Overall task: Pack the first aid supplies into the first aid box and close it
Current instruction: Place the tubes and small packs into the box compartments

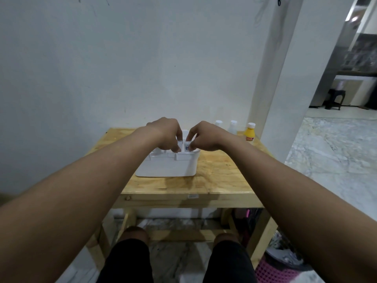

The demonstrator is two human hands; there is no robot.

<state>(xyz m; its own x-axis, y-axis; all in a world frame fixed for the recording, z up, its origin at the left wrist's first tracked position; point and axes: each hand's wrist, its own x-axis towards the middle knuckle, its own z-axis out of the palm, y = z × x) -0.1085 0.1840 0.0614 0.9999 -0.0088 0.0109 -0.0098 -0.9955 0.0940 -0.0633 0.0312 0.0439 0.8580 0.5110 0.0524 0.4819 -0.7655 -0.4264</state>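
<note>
White box (169, 165) stands open at mid-counter (220, 176). Just above its opening, left hand (167, 133) and right hand (206, 137) pinch a small white packet (187, 147), each grip clamped on it. 3 bottles (249, 132) stand behind the box, to its right.

Both hands, left hand (167, 135) and right hand (206, 137), pinch a small white item (186, 147) between their fingertips, just above the open white box (169, 166).

Left hand (166, 134), right hand (205, 137): bare.
Forearms (91, 180): bare along whole visible length.
Shorts (126, 264): black, plain fabric, one leg over each thigh, hems just above knees (133, 234).
Knees: bare, rounded.
</note>
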